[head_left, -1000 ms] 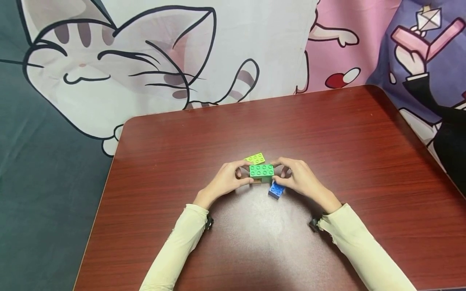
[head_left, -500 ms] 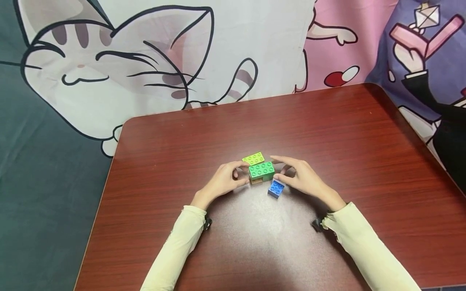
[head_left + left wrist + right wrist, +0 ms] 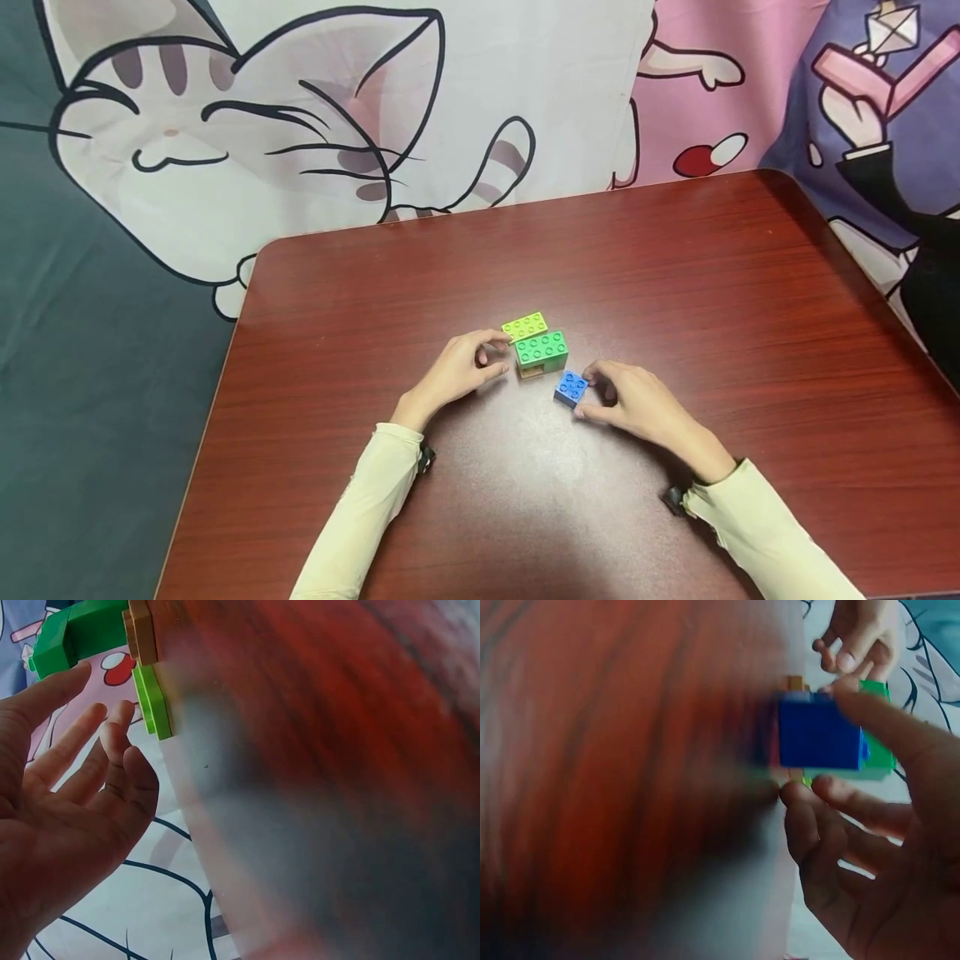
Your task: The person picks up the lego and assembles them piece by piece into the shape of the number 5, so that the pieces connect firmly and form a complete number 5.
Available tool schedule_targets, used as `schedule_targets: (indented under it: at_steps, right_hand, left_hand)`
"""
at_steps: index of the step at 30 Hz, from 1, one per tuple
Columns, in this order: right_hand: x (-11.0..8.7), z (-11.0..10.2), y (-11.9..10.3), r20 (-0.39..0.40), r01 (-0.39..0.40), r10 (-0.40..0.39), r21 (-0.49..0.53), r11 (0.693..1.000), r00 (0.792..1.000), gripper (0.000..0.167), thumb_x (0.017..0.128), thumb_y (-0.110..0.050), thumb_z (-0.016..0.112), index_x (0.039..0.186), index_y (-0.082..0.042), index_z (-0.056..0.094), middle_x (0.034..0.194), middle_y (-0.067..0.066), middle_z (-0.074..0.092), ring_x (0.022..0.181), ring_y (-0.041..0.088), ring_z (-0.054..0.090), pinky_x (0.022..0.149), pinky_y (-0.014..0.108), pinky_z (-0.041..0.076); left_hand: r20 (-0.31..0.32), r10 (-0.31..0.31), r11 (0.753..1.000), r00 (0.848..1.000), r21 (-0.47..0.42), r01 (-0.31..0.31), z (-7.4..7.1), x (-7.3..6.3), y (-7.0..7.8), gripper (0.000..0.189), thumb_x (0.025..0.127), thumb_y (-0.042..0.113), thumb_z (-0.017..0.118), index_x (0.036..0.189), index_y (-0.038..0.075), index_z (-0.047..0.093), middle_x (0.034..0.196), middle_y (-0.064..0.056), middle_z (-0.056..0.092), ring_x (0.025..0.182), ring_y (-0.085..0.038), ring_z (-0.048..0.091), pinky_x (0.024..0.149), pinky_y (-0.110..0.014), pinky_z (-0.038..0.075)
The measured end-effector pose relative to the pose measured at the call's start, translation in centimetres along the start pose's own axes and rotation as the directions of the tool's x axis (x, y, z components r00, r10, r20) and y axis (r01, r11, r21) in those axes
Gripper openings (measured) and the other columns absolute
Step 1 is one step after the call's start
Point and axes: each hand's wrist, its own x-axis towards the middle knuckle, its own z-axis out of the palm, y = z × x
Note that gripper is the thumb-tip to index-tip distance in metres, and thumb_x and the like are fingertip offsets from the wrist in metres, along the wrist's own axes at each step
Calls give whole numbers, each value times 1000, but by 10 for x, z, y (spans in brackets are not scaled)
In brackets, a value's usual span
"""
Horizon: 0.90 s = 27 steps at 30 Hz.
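A bright green brick (image 3: 542, 349), studded on top, is stacked above a tan piece (image 3: 531, 372) on the table. Behind it lies a flat lime brick (image 3: 524, 327). My left hand (image 3: 467, 367) is just left of the stack, fingers loosely bent and holding nothing; the left wrist view shows a gap between thumb and fingers. My right hand (image 3: 637, 402) is at the small blue brick (image 3: 571, 389), which lies in front of the stack's right end. In the right wrist view the thumb is at one side of the blue brick (image 3: 820, 735), fingertips (image 3: 799, 793) slightly off the opposite side.
The dark red wooden table (image 3: 375, 333) spreads around the bricks, its far edge against a cloth (image 3: 555, 83) printed with a cartoon cat and other figures. Both forearms, in pale sleeves with a dark wrist device (image 3: 426, 458), come in from the near side.
Both hands have come away from the green brick, which now sits slightly turned. My right hand has moved toward the near right, to the blue brick; my left has drawn back a little.
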Motion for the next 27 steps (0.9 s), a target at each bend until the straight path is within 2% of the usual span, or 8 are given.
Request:
schedule_targets:
  at_steps: [4, 8, 11, 15, 18, 22, 27]
  right_hand:
    - [2, 4, -3, -8, -21, 21, -6, 1000, 1000, 37, 71, -35, 79, 94, -11, 61, 71, -5, 56, 60, 8, 48, 55, 29, 41]
    - [3, 5, -5, -15, -23, 23, -10, 1000, 1000, 39, 70, -38, 79, 93, -12, 61, 71, -5, 55, 60, 8, 48, 54, 29, 41]
    - [4, 5, -5, -23, -17, 17, -5, 1000, 1000, 38, 72, -39, 77, 93, -12, 61, 70, -5, 55, 60, 7, 48, 54, 29, 41]
    - [3, 3, -4, -35, 4, -4, 15, 1000, 999, 29, 76, -31, 75, 93, -11, 62, 71, -4, 58, 59, 7, 50, 54, 28, 42]
    - [2, -2, -2, -25, 27, -26, 36, 999, 999, 28, 77, -26, 74, 96, -9, 63, 74, -2, 61, 62, 9, 53, 57, 29, 45]
    - [-1, -14, -1, -14, 40, -39, 78, 996, 999, 28, 78, -22, 74, 97, -5, 62, 79, 1, 64, 67, 11, 58, 61, 30, 49]
    - [-2, -33, 2, -52, 59, -52, 142, 988, 997, 24, 76, -17, 75, 94, -8, 62, 72, -5, 60, 61, 7, 54, 54, 25, 45]
  left_hand:
    - [-3, 0, 1000, 1000, -16, 0, 0, -1, 0, 32, 84, 12, 70, 114, 7, 63, 98, -4, 67, 65, -11, 50, 59, -26, 42]
    - [-17, -9, 1000, 1000, -13, 9, 0, -2, 0, 30, 84, 12, 69, 113, 7, 63, 98, -4, 67, 65, -11, 50, 58, -26, 42]
    - [-24, -14, 1000, 1000, 3, 14, 2, -2, 5, 37, 82, 15, 72, 117, 7, 61, 95, -6, 64, 69, -14, 51, 63, -26, 43]
    - [-10, 10, 1000, 1000, 6, -10, 6, 2, 14, 49, 79, 21, 75, 123, 7, 57, 97, -8, 60, 80, -19, 54, 69, -29, 45]
    - [2, 26, 1000, 1000, -9, -26, 9, 7, 19, 48, 79, 22, 75, 121, 7, 57, 98, -8, 60, 83, -21, 57, 70, -32, 47]
    - [21, 18, 1000, 1000, -25, -18, 10, 12, 21, 43, 79, 21, 75, 117, 8, 59, 93, -7, 62, 81, -21, 57, 70, -31, 48]
    - [75, 6, 997, 997, -75, 0, 10, 13, 20, 44, 81, 20, 73, 121, 9, 57, 90, -6, 62, 79, -15, 58, 70, -28, 49]
